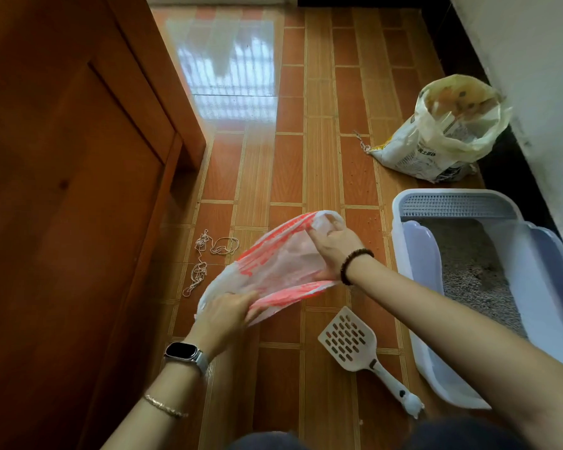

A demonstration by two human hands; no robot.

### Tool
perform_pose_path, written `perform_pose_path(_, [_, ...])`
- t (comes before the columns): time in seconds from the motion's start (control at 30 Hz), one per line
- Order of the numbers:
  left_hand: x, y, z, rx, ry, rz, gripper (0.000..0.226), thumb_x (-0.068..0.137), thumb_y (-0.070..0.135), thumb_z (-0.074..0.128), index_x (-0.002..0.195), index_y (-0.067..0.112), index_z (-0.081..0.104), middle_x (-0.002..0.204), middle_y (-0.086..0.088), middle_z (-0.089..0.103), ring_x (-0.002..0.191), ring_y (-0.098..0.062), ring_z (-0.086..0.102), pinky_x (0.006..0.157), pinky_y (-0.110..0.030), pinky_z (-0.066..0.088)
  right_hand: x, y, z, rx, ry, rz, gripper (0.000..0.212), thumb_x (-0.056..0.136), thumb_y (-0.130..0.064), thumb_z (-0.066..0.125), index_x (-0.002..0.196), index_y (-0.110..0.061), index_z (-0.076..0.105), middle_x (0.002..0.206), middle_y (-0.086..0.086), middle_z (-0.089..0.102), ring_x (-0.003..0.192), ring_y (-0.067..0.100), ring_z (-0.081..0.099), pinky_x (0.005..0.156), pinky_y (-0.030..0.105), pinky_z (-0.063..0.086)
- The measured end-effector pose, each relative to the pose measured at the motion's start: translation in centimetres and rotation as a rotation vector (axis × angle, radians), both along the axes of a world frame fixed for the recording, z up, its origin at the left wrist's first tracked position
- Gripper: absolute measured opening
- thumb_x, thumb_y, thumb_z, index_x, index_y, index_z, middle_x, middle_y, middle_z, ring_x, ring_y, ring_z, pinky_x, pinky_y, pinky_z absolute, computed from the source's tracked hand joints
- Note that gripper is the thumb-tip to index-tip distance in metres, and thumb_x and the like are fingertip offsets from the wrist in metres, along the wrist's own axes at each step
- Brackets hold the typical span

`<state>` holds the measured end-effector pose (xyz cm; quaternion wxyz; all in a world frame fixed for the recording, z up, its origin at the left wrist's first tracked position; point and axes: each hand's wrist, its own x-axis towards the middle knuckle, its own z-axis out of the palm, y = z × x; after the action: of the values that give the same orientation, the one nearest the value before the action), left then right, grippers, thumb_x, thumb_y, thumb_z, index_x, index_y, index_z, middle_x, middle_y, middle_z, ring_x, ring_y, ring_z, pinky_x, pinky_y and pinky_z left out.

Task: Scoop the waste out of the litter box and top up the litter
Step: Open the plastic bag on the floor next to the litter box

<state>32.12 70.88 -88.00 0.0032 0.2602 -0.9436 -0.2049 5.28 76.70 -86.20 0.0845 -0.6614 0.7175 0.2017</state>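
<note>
A red-and-white striped plastic bag [273, 264] lies stretched over the tiled floor. My left hand [223, 315] pinches its near edge and my right hand [333, 250] grips its far edge, pulling the mouth apart. A white slotted litter scoop [350, 341] lies on the floor just right of the bag, handle toward me. The pale blue litter box [413, 254] stands at the right, holding grey litter [468, 271]. An open sack of litter [442, 134] sits behind the box, against the wall.
A brown wooden cabinet [62, 190] fills the left side. A tangle of white string [205, 258] lies on the floor left of the bag. A white wall [540, 76] runs along the right. My knees show at the bottom edge.
</note>
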Motion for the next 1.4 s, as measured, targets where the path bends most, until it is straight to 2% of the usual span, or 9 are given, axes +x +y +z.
perform_pose_path(0.13, [0.0, -0.1, 0.4, 0.096, 0.076, 0.229, 0.064, 0.094, 0.062, 0.010, 0.127, 0.031, 0.055, 0.090, 0.000, 0.071, 0.087, -0.019, 0.064, 0.075, -0.036, 0.048, -0.2, 0.2, -0.2, 0.068, -0.088, -0.085, 0.100, 0.080, -0.063, 0.057, 0.150, -0.015, 0.004, 0.136, 0.021, 0.049, 0.145, 0.030, 0.011, 0.103, 0.040, 0.043])
perform_pose_path(0.27, [-0.8, -0.5, 0.2, 0.014, -0.234, 0.284, 0.067, 0.093, 0.034, 0.047, 0.151, 0.025, 0.013, 0.084, -0.003, 0.068, 0.071, -0.023, 0.061, 0.057, -0.032, 0.042, 0.0, 0.8, 0.5, 0.060, -0.091, -0.095, 0.089, 0.088, -0.068, 0.036, 0.151, -0.012, 0.007, 0.142, 0.013, 0.046, 0.145, 0.028, 0.013, 0.108, 0.038, 0.034])
perform_pose_path(0.4, [-1.4, -0.4, 0.4, -0.065, -0.404, 0.284, 0.112, 0.072, 0.079, 0.046, 0.146, 0.027, -0.020, 0.076, 0.004, 0.064, 0.058, -0.014, 0.053, 0.044, -0.023, 0.037, 0.0, 1.1, -0.2, 0.114, -0.016, -0.070, 0.075, 0.095, -0.014, 0.047, 0.151, -0.010, -0.003, 0.131, 0.016, 0.055, 0.142, 0.032, 0.023, 0.104, 0.036, 0.038])
perform_pose_path(0.5, [-1.7, -0.5, 0.0, -0.084, -0.567, 0.254, 0.124, 0.064, 0.080, 0.052, 0.143, 0.031, -0.031, 0.091, 0.002, 0.065, 0.072, -0.016, 0.062, 0.049, -0.024, 0.042, 0.0, 1.5, -0.8, 0.178, 0.075, -0.021, 0.085, 0.092, -0.017, 0.052, 0.150, -0.008, -0.009, 0.134, 0.017, 0.053, 0.141, 0.030, 0.026, 0.117, 0.035, 0.019])
perform_pose_path(0.6, [-2.0, -0.8, -0.5, -0.055, -0.691, 0.234, 0.123, 0.061, 0.076, 0.061, 0.146, 0.039, -0.020, 0.120, 0.000, 0.060, 0.106, -0.021, 0.060, 0.074, -0.033, 0.049, 0.1, 1.9, -1.2, 0.230, 0.170, 0.056, 0.070, 0.092, -0.023, 0.051, 0.150, -0.014, 0.013, 0.143, 0.014, 0.043, 0.141, 0.028, 0.024, 0.119, 0.037, 0.008])
perform_pose_path(0.73, [-2.8, -0.8, -0.4, -0.048, -0.717, 0.212, 0.111, 0.063, 0.065, 0.071, 0.144, 0.048, -0.003, 0.127, -0.003, 0.053, 0.112, -0.023, 0.057, 0.082, -0.035, 0.051, -0.3, 2.1, -1.8, 0.336, 0.249, 0.096, 0.045, 0.096, -0.025, 0.044, 0.141, -0.023, 0.043, 0.152, 0.014, 0.029, 0.145, 0.032, 0.010, 0.118, 0.043, 0.002])
perform_pose_path(1.07, [-4.4, -0.7, -1.0, 0.007, -0.707, 0.220, 0.097, 0.069, 0.033, 0.068, 0.142, 0.041, 0.005, 0.139, -0.003, 0.044, 0.123, -0.028, 0.050, 0.089, -0.042, 0.048, -1.0, 2.8, -2.7, 0.388, 0.208, -0.052, 0.071, 0.098, -0.022, 0.036, 0.150, -0.020, -0.011, 0.159, 0.010, -0.008, 0.145, 0.028, -0.013, 0.116, 0.044, -0.007])
perform_pose_path(1.23, [-4.6, 0.0, -0.8, -0.023, -0.435, 0.185, 0.081, 0.066, 0.057, 0.068, 0.132, 0.032, 0.028, 0.114, 0.002, 0.061, 0.098, -0.023, 0.062, 0.072, -0.037, 0.053, -1.6, 3.2, -1.7, 0.224, 0.087, -0.038, 0.077, 0.094, -0.014, 0.047, 0.151, -0.025, -0.004, 0.158, 0.011, 0.010, 0.146, 0.030, 0.008, 0.117, 0.047, 0.005])
perform_pose_path(1.4, [-5.6, 1.4, 0.4, -0.003, -0.283, 0.143, 0.037, 0.090, 0.044, 0.056, 0.118, 0.020, 0.052, 0.118, 0.000, 0.062, 0.104, -0.020, 0.060, 0.078, -0.033, 0.048, -1.4, 3.7, -1.8, -0.002, -0.058, -0.012, 0.070, 0.086, -0.033, 0.060, 0.145, -0.020, 0.025, 0.139, 0.002, 0.047, 0.126, 0.027, 0.044, 0.115, 0.049, 0.015])
